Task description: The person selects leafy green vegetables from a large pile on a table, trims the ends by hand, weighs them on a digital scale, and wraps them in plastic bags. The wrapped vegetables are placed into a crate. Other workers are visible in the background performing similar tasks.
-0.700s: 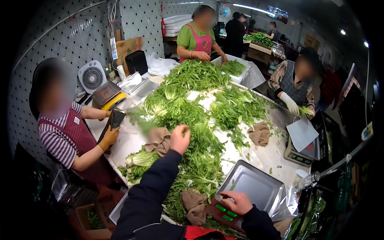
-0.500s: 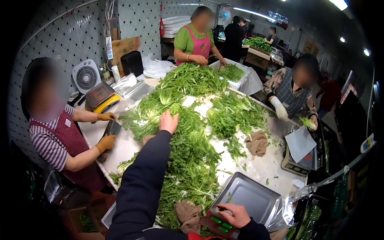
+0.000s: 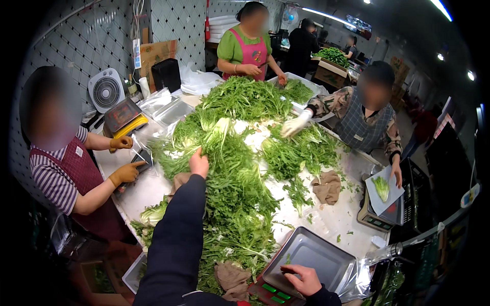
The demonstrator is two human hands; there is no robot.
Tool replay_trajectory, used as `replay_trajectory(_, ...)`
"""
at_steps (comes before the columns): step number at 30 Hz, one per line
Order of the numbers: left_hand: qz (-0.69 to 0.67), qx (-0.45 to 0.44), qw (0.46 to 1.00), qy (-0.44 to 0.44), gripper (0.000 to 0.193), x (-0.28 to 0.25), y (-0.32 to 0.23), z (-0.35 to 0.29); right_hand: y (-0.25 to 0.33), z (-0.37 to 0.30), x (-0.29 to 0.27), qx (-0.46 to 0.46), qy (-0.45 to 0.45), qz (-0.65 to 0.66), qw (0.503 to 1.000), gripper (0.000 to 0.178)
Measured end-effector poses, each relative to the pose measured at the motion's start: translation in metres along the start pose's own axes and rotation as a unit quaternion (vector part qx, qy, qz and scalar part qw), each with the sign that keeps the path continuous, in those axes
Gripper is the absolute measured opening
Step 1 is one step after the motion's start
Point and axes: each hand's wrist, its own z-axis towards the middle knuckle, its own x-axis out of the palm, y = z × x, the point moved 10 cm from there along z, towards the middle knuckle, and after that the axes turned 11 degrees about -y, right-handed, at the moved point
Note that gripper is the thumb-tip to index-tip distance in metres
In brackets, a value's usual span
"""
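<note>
My left hand (image 3: 199, 163), arm stretched across the table, is closed around a pale-stemmed head of curly endive (image 3: 218, 136) at the edge of the big leafy heap (image 3: 237, 209). Over the near corner of a grey metal weighing tray (image 3: 321, 257) hovers my right hand (image 3: 302, 279), its fingers extended with nothing in them. The tray sits on a red scale with a lit green display (image 3: 273, 293). Only a few leaf scraps lie on the tray. A crumpled brown cloth (image 3: 232, 279) rests left of the scale.
Co-workers stand at the left, the far side and the right. At the right, a scale (image 3: 377, 219) bears a sheet with a small endive (image 3: 381, 187). Another brown cloth (image 3: 326, 187) lies mid-table. A yellow scale (image 3: 127, 122) and a fan (image 3: 106, 91) are at the left.
My left hand has drawn back slightly and taken hold of a head of endive. The right-hand co-worker's gloved hand has reached to the heap; their endive now lies on the sheet.
</note>
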Motion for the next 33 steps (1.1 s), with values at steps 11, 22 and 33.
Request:
replay_trajectory(11, -0.333, -0.212, 0.883, 0.255, 0.037, -0.104, -0.090, -0.182, 0.081, 0.003, -0.090, -0.125, -0.255, 0.031, 0.958, 0.033)
replay_trajectory(22, -0.299, -0.130, 0.832, 0.449, 0.049, -0.144, -0.073, -0.309, 0.114, 0.012, -0.032, -0.200, -0.107, -0.048, 0.973, 0.072)
replay_trajectory(33, -0.260, -0.222, 0.846, 0.410, 0.031, -0.204, -0.146, -0.348, 0.128, -0.023, -0.015, -0.332, -0.326, -0.064, 0.883, 0.059)
